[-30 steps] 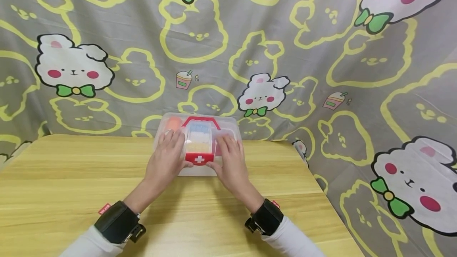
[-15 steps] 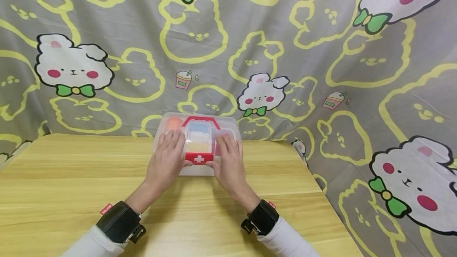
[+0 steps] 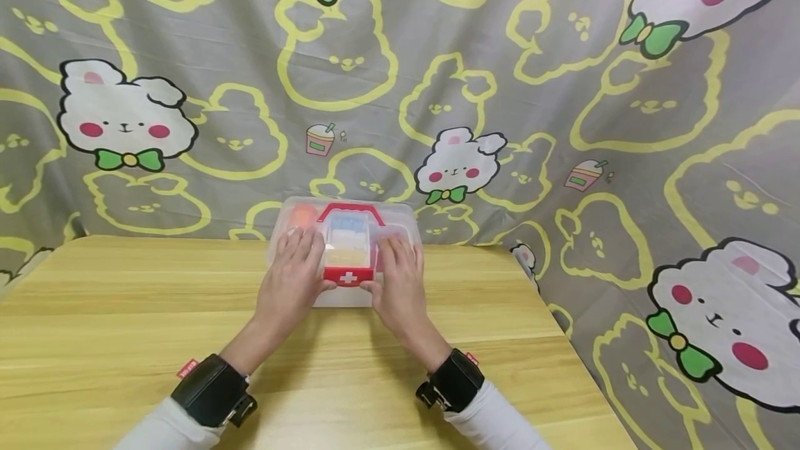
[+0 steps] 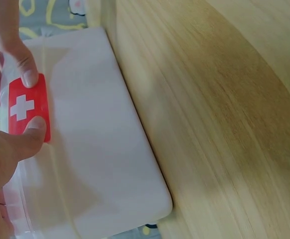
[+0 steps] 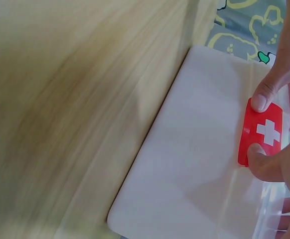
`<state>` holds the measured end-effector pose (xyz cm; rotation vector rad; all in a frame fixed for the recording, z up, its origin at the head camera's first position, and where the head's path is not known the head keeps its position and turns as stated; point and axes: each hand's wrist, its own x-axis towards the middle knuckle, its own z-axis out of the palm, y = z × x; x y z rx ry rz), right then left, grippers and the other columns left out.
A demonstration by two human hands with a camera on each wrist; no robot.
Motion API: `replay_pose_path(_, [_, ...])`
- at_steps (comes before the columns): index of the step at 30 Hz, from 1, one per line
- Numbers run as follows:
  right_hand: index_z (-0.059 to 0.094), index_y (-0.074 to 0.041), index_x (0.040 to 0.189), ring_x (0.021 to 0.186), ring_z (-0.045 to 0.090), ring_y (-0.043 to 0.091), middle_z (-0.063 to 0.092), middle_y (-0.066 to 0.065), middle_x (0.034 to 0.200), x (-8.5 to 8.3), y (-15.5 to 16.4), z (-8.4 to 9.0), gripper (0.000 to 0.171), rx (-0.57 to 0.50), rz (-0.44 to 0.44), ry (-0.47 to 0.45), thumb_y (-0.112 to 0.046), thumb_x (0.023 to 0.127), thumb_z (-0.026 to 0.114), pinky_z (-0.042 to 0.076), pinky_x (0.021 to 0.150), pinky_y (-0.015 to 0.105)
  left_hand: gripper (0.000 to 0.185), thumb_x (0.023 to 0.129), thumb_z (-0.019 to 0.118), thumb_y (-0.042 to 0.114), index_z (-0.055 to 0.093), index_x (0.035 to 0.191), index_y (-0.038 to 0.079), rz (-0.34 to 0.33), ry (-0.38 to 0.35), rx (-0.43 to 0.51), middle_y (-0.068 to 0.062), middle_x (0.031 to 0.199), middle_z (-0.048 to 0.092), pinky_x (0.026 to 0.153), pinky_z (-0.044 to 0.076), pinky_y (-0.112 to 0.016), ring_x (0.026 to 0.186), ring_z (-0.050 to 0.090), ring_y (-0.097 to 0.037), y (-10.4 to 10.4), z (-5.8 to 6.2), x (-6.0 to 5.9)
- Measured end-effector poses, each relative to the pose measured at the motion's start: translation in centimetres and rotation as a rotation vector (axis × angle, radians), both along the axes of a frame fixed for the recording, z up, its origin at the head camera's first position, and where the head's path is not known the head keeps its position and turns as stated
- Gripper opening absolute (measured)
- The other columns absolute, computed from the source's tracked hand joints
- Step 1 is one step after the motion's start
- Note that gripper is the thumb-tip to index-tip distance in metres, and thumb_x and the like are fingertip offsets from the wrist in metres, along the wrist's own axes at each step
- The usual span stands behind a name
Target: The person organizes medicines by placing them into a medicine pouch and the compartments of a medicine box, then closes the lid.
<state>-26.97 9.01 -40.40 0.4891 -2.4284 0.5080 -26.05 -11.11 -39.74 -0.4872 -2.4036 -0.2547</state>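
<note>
A first-aid box (image 3: pixel 344 298) with a clear lid and white body stands at the back of the table. Its front carries a red latch (image 3: pixel 334 276) with a white cross. My left hand (image 3: pixel 290 273) holds the lid's left part, fingers laid over the top and thumb pressing the latch's left end. Mirroring it, my right hand (image 3: pixel 403 283) has its fingers over the right part and its thumb on the latch's right end. Both thumbs show on the red latch (image 5: pixel 249 130) in the right wrist view. Through the lid show an orange item (image 3: pixel 303 215) and pale blue, white and yellowish contents.
A red carrying handle (image 3: pixel 351 207) lies on the lid. The wooden table (image 3: pixel 156 297) stretches to both sides and in front of the box. Close behind hangs a grey curtain (image 3: pixel 250 40) with bunny prints. Black wrist cameras (image 3: pixel 212 391) sit on both wrists.
Both hands keep their places on the lid and latch. The right forearm has shifted slightly to the left; the box has stayed in place.
</note>
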Motion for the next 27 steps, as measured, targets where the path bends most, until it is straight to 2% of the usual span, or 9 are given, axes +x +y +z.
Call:
replay_pose_path(14, [0.054,-0.009,0.133,0.133,0.047,0.025,0.056,0.008,0.137,-1.3,0.2,0.7,0.076,-0.020,-0.021,-0.003,-0.028,0.071,0.093,0.029,0.120,0.057,0.098,0.066,0.095,0.031,0.046,0.143,-0.006,-0.021,-0.023,0.060,-0.026,0.147,0.052,0.121,0.030,-0.058,0.140,0.046,-0.042,0.4,0.1,-1.1])
replay_pose_path(19, [0.054,-0.009,0.132,0.133,0.046,0.026,0.054,0.008,0.138,-1.2,0.2,1.1,0.076,-0.022,-0.034,-0.048,-0.029,0.071,0.094,0.029,0.120,0.054,0.099,0.068,0.095,0.029,0.043,0.145,-0.005,-0.010,-0.080,0.070,-0.025,0.151,0.048,0.122,0.027,-0.057,0.143,0.042,-0.042,0.5,0.1,-0.9])
replay_pose_path(24, [0.039,-0.009,0.150,0.140,0.040,0.030,0.045,0.013,0.149,-0.9,1.4,0.8,0.099,-0.010,-0.108,-0.101,-0.036,0.071,0.093,0.028,0.120,0.054,0.107,0.070,0.094,0.026,0.033,0.151,-0.004,0.003,-0.161,0.124,-0.025,0.156,0.039,0.123,0.024,-0.059,0.146,0.034,-0.043,0.2,0.3,-0.5])
replay_pose_path(27, [0.027,-0.005,0.158,0.142,0.037,0.033,0.041,0.018,0.153,-0.7,3.2,0.2,0.112,-0.023,-0.161,-0.121,-0.039,0.073,0.092,0.027,0.119,0.056,0.115,0.069,0.095,0.026,0.024,0.154,-0.004,0.016,-0.189,0.210,-0.028,0.156,0.032,0.121,0.021,-0.064,0.143,0.029,-0.046,-0.8,0.5,-0.1])
